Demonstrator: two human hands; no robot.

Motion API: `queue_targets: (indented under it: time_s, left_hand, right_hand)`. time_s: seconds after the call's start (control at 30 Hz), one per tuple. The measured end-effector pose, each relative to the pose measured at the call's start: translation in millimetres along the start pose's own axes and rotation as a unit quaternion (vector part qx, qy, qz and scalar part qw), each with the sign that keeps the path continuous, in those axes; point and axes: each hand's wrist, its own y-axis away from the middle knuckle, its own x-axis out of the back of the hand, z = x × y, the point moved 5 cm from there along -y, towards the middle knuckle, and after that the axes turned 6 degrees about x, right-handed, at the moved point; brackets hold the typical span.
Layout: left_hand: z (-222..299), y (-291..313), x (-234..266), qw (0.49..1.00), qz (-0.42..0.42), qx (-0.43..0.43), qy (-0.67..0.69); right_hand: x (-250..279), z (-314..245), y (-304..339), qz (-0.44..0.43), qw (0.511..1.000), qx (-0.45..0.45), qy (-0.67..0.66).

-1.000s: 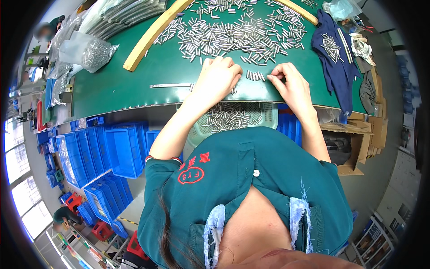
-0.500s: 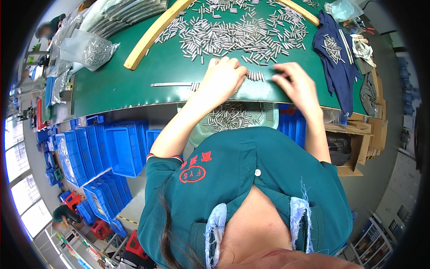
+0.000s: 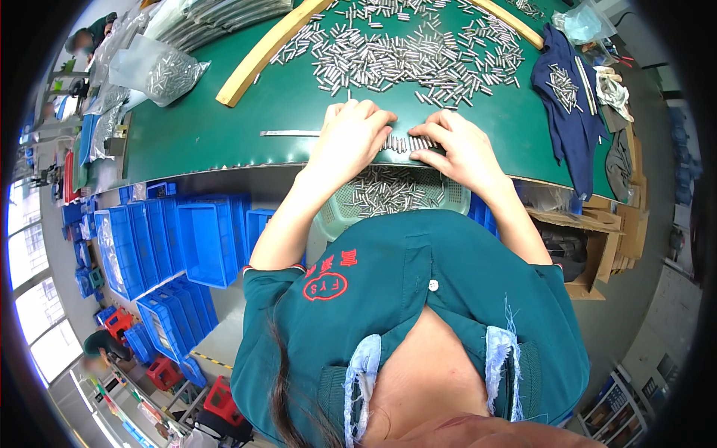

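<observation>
Short metal pins (image 3: pixel 403 143) lie side by side in a row near the table's front edge, between my two hands. My left hand (image 3: pixel 349 138) is over the left end of the row, fingers curled; what they hold is hidden. My right hand (image 3: pixel 459 149) grips the right end of the row, thumb on the near side and fingertips on the far side. A thin flat metal strip (image 3: pixel 289 134) reaches out to the left from under my left hand. Beyond the hands a big loose heap of metal pins (image 3: pixel 403 60) is spread over the green table (image 3: pixel 202 138).
Wooden bars (image 3: pixel 272 51) flank the heap. At left lies a plastic bag of pins (image 3: pixel 160 75); at right, a navy cloth (image 3: pixel 564 127) with pins on it. A pale green basket (image 3: pixel 332 216) of pins sits below the table edge. Blue crates (image 3: pixel 205 243) stand lower left.
My right hand has come in leftward from beside the row and closed on its right end. My left hand has shifted slightly left and nearer. The whole view has moved a little.
</observation>
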Motion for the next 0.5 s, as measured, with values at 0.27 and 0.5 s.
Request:
queue_targets:
  time_s: [0.27,0.5]
  left_hand:
    - [21,4,-12,0.999,-0.017,-0.049,0.011]
    - [28,3,-24,0.995,-0.035,-0.089,0.017]
  right_hand:
    - [6,5,10,-0.004,0.996,-0.076,-0.046]
    - [-2,1,21,-0.037,0.991,-0.124,-0.041]
